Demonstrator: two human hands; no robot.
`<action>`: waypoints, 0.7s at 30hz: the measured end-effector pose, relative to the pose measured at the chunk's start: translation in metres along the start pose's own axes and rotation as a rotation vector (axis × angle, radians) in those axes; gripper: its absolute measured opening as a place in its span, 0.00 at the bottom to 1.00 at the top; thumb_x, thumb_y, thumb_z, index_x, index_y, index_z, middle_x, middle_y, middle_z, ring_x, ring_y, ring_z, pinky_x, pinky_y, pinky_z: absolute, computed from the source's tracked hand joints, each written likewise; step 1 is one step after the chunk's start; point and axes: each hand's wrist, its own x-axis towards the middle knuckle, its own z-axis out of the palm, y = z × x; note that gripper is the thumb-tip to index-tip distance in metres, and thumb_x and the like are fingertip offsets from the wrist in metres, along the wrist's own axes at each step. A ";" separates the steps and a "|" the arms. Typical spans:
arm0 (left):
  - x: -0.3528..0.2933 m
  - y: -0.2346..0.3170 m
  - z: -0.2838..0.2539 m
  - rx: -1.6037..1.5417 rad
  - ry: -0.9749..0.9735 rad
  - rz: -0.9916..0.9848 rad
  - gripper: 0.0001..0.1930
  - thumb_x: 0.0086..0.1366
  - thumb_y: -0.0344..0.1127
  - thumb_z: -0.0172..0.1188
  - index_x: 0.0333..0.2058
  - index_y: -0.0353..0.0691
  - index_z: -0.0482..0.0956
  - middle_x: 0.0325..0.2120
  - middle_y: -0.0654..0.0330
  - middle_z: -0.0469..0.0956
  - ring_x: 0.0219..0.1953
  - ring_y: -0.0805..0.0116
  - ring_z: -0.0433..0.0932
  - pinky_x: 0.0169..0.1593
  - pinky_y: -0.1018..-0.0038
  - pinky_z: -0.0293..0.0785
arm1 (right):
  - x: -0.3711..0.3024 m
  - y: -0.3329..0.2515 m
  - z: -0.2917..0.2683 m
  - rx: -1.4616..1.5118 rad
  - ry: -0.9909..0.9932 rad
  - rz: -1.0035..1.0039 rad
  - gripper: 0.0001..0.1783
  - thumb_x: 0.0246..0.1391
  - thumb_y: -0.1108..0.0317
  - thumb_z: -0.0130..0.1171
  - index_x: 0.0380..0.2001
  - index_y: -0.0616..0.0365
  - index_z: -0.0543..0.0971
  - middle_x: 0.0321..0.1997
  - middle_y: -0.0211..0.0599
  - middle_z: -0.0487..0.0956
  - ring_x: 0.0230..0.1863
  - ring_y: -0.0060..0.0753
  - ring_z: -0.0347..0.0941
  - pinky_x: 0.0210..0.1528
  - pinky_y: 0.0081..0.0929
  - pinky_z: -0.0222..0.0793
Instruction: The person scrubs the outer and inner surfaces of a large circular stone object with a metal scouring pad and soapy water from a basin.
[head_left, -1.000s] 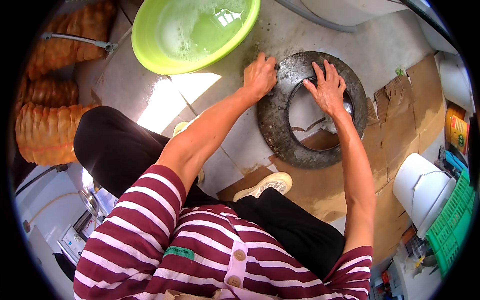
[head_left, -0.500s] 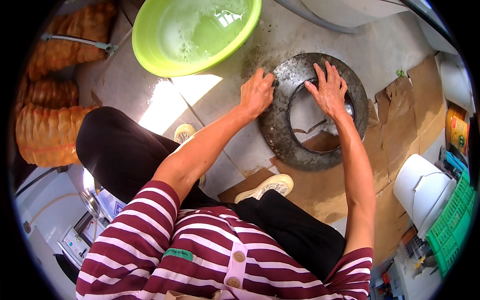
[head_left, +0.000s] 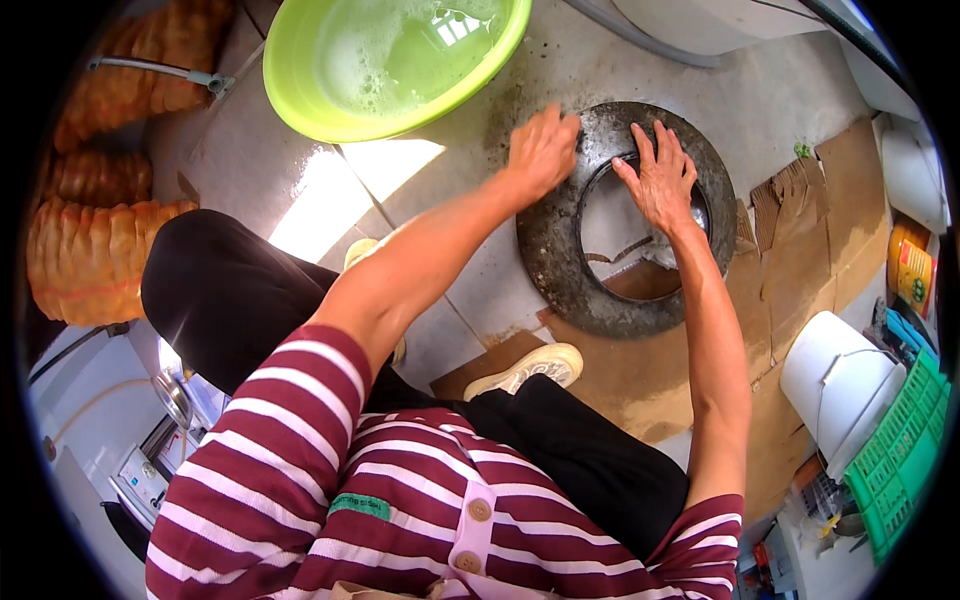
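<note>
A wide, dark metal ring with grey stains and a large round hole lies over floor tiles and cardboard. My left hand is closed in a fist at the ring's upper left rim. Whatever its curled fingers may hold is hidden. Across the inner edge of the ring lies my right hand, its fingers spread over the top right of the metal. Through the hole, pale floor and a piece of cardboard show.
A lime green basin of soapy water stands at the far left of the ring. Flattened cardboard covers the floor on the right, beside a white bucket and a green plastic crate. Orange mesh sacks are piled at left.
My left hand has shifted right and away from me along the ring's rim. My right hand stays on the ring, which lies in nearly the same place.
</note>
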 end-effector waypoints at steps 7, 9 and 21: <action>-0.038 0.004 0.003 -0.093 -0.018 0.104 0.08 0.53 0.29 0.61 0.33 0.40 0.75 0.35 0.50 0.71 0.39 0.48 0.77 0.37 0.53 0.75 | -0.002 0.000 0.000 -0.022 -0.011 0.016 0.38 0.60 0.36 0.45 0.68 0.42 0.59 0.74 0.43 0.50 0.74 0.47 0.41 0.69 0.54 0.37; -0.026 0.006 -0.002 -0.056 -0.015 0.099 0.08 0.53 0.28 0.61 0.33 0.40 0.75 0.35 0.50 0.70 0.39 0.48 0.76 0.38 0.54 0.75 | -0.001 0.001 0.001 -0.004 0.003 0.006 0.38 0.60 0.36 0.45 0.68 0.42 0.59 0.74 0.44 0.51 0.74 0.47 0.41 0.69 0.55 0.37; 0.002 0.002 0.004 -0.016 0.022 0.079 0.07 0.53 0.27 0.59 0.32 0.41 0.74 0.36 0.50 0.71 0.37 0.47 0.76 0.36 0.54 0.75 | 0.001 -0.004 0.001 0.006 -0.002 -0.002 0.38 0.59 0.37 0.47 0.68 0.41 0.59 0.74 0.44 0.51 0.74 0.47 0.43 0.69 0.54 0.38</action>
